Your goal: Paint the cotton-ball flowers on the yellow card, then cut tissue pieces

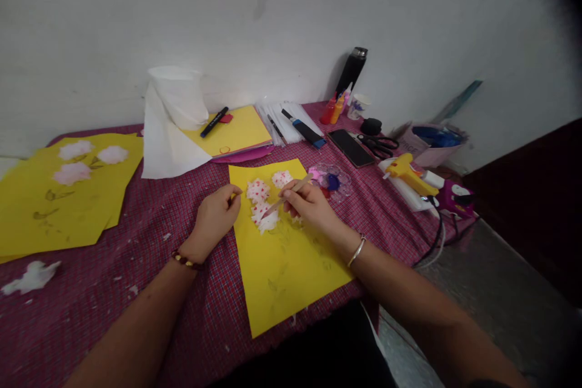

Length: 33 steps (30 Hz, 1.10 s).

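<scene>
Brush (291,191): a thin, pale-handled tool held in the right hand (309,203), whose fingers are closed round its upper half in a pen grip. Its tip meets the lowest of three white tissue flowers (265,217), dotted red, on the upper part of the yellow sheet (282,273). Judged light and stiff, best gripped mid-handle; the flowers look soft and easily torn.

Left hand (213,218) lies at the sheet's left edge, fingers curled, thumb and forefinger pinched on that edge.

Just right of the sheet's top corner, a clear palette (344,188) holds blue, pink and red paint. Beyond the sheet, two paint bottles (333,111), red and orange, stand beside a cup (359,106); its contents cannot be made out.
</scene>
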Tool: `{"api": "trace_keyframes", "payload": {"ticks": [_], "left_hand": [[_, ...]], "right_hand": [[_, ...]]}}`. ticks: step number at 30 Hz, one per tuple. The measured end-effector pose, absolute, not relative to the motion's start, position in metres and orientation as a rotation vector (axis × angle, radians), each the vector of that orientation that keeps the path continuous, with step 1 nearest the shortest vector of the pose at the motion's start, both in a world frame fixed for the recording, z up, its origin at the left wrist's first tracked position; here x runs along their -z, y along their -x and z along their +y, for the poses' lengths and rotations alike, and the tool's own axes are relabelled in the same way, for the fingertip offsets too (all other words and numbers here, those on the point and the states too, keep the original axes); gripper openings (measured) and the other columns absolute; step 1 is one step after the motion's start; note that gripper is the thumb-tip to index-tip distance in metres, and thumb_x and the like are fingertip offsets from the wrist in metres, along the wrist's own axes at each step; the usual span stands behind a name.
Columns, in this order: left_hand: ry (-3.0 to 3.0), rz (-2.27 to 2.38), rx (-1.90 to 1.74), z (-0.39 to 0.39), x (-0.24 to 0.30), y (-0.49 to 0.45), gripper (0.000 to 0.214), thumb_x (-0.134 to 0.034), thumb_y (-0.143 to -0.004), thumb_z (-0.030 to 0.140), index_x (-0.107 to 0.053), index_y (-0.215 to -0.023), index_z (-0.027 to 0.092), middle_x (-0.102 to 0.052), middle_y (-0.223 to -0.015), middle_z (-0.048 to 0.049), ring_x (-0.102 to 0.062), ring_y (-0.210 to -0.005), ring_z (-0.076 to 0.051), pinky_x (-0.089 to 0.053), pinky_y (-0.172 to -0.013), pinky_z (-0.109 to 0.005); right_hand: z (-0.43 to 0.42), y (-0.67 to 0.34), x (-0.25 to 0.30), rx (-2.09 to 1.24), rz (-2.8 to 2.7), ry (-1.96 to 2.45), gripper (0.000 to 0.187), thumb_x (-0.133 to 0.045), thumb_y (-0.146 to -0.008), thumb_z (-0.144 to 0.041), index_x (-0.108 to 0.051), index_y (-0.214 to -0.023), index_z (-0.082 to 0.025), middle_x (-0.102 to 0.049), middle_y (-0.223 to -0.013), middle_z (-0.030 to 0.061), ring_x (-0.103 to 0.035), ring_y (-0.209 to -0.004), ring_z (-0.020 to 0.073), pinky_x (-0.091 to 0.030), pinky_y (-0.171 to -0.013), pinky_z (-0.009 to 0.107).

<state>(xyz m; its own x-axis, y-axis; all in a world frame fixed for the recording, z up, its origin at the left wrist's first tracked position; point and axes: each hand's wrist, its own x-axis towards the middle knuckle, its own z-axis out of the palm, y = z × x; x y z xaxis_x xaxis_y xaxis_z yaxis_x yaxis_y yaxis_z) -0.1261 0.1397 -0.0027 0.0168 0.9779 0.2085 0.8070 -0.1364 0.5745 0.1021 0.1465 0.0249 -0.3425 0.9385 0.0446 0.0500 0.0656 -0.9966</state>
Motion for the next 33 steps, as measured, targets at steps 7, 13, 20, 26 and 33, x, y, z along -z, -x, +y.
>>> {"api": "trace_keyframes", "payload": {"ticks": [7, 13, 20, 26, 33], "left_hand": [[-1.998, 1.829, -0.843, 0.140, 0.006, 0.128, 0.020, -0.046, -0.086, 0.029, -0.063, -0.092, 0.020, -0.066, -0.077, -0.0006, -0.058, -0.064, -0.015, -0.039, -0.059, -0.026], [-1.999, 1.841, -0.814, 0.140, 0.005, 0.128, 0.020, -0.046, -0.086, 0.030, -0.063, -0.093, 0.021, -0.067, -0.078, -0.0007, -0.058, -0.065, -0.015, -0.039, -0.060, -0.026], [-2.032, 1.847, -0.820, 0.140, 0.006, 0.128, 0.021, -0.045, -0.085, 0.028, -0.063, -0.094, 0.020, -0.067, -0.079, -0.0010, -0.058, -0.064, -0.015, -0.039, -0.059, -0.026], [-2.030, 1.861, -0.795, 0.140, 0.004, 0.128, 0.021, -0.045, -0.086, 0.030, -0.062, -0.094, 0.020, -0.066, -0.077, -0.0003, -0.057, -0.063, -0.014, -0.037, -0.056, -0.026], [-1.979, 1.879, -0.781, 0.139, 0.002, 0.129, 0.024, -0.047, -0.085, 0.034, -0.064, -0.096, 0.021, -0.063, -0.071, 0.0015, -0.054, -0.057, -0.013, -0.038, -0.055, -0.025]], "right_hand": [[0.141, -0.104, -0.028, -1.177, -1.843, 0.972, 0.019, -0.051, -0.089, -0.029, -0.058, -0.076, -0.017, -0.057, -0.069, 0.0002, -0.053, -0.060, 0.0099, -0.040, -0.058, 0.023], [0.138, -0.104, -0.030, -1.242, -1.801, 0.895, 0.020, -0.049, -0.091, -0.031, -0.057, -0.080, -0.017, -0.056, -0.071, 0.0002, -0.051, -0.059, 0.0098, -0.040, -0.057, 0.023], [0.143, -0.108, -0.031, -1.222, -1.766, 0.980, 0.019, -0.052, -0.089, -0.033, -0.058, -0.081, -0.017, -0.057, -0.068, -0.0003, -0.051, -0.058, 0.0101, -0.039, -0.055, 0.023], [0.151, -0.109, -0.029, -1.216, -1.715, 1.048, 0.023, -0.053, -0.087, -0.038, -0.057, -0.078, -0.017, -0.057, -0.066, -0.0003, -0.050, -0.053, 0.0089, -0.038, -0.049, 0.022], [0.166, -0.162, -0.054, -1.035, -1.405, 1.086, 0.025, -0.057, -0.084, -0.043, -0.056, -0.083, -0.018, -0.055, -0.060, -0.0031, -0.048, -0.048, 0.0082, -0.038, -0.046, 0.021]]}}
